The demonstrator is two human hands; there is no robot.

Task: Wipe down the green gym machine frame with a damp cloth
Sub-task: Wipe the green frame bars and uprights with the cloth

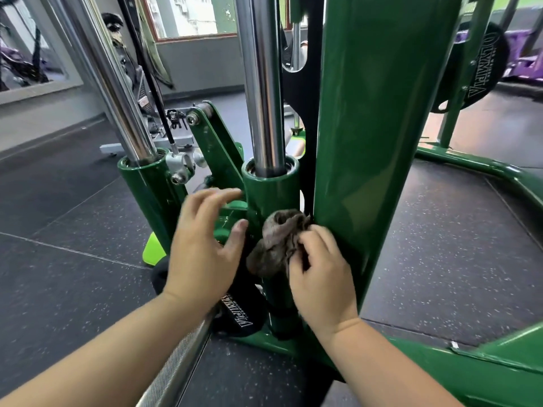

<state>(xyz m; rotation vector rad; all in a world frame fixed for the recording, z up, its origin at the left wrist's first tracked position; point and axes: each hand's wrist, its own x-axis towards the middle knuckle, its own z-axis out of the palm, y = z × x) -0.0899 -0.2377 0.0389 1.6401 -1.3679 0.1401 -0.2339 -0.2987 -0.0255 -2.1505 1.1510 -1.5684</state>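
Tight slot between the wide green upright (376,127) and the near green sleeve (270,195); the cloth (279,242) and my right hand (320,277) fill it. My left hand (205,245) has room between the two sleeves. A black weight plate (238,315) and the base rail (470,368) block below. There is open floor (73,230) to the left.

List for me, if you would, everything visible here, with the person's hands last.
frame upright: one, green, right of centre
sleeves: two, green, centre and left, each holding a rod
rods: two, chrome, rising from the sleeves
cloth: one, grey-brown, bunched between centre sleeve and upright
weight plates: two, black, upper right and bottom centre
floor: black, speckled
left hand: open, beside the centre sleeve
right hand: gripping the cloth
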